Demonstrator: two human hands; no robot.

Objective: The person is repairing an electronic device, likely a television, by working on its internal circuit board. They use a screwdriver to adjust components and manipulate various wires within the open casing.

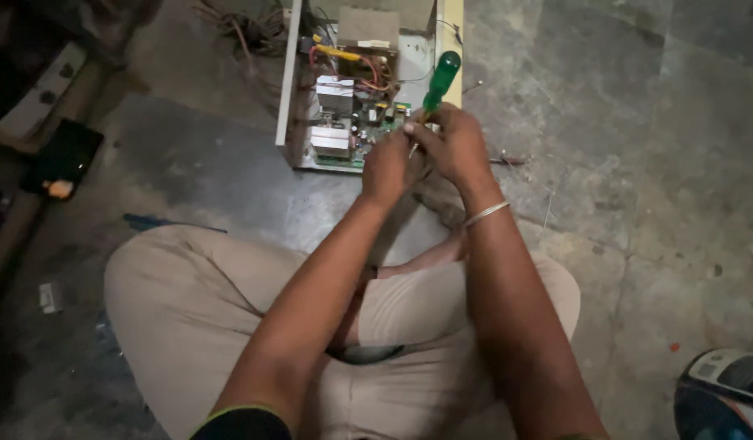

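My right hand grips a screwdriver with a green handle, its handle pointing up and away. My left hand is closed right beside it, fingers touching the right hand near the screwdriver's shaft; what it holds is hidden. Both hands hover over the near edge of an opened electronic unit with a green circuit board, white block components and red and yellow wires inside a pale metal case. A thin metal bangle sits on my right wrist.
I sit cross-legged on a rough grey concrete floor in beige trousers. A tangle of wires lies behind the unit. A dark flat object rests at the left, and a shoe shows at the bottom right.
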